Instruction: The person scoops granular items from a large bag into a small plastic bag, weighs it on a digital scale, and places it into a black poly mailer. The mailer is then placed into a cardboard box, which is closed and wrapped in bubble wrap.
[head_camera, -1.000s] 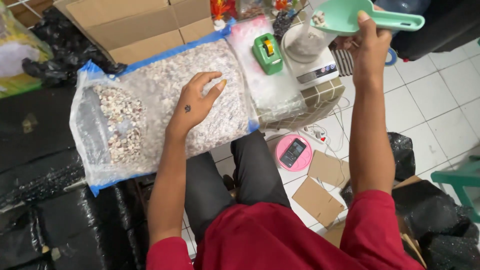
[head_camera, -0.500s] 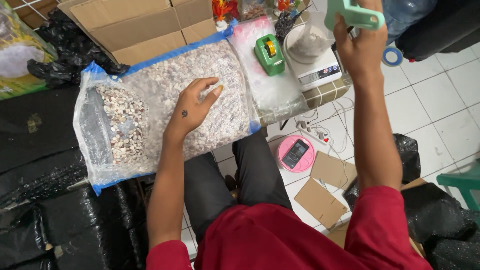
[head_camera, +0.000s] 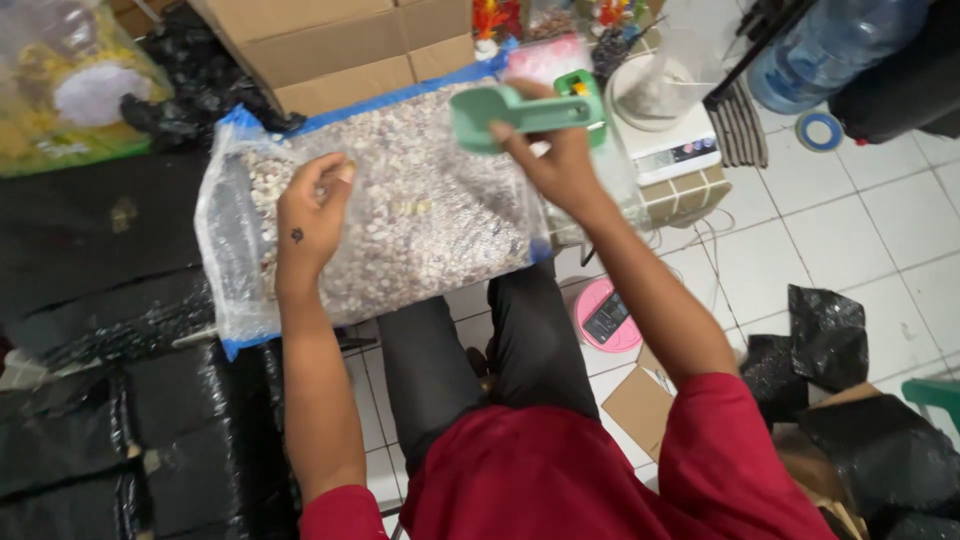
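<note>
- right hand (head_camera: 560, 165) is gripping a green scoop (head_camera: 510, 112) above the clear bag of pale pieces (head_camera: 420, 225).
- left hand (head_camera: 312, 215) is resting on that bag.

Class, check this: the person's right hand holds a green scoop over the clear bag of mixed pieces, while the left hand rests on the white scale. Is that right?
Not quite. In the head view the left hand rests on the clear bag, not the white scale. The right hand does hold the green scoop over it.

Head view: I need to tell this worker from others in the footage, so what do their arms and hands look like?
Both arms are bare below short red sleeves. The left hand bears a small dark mark on its back. The right hand shows no glove, ring or watch.
</note>
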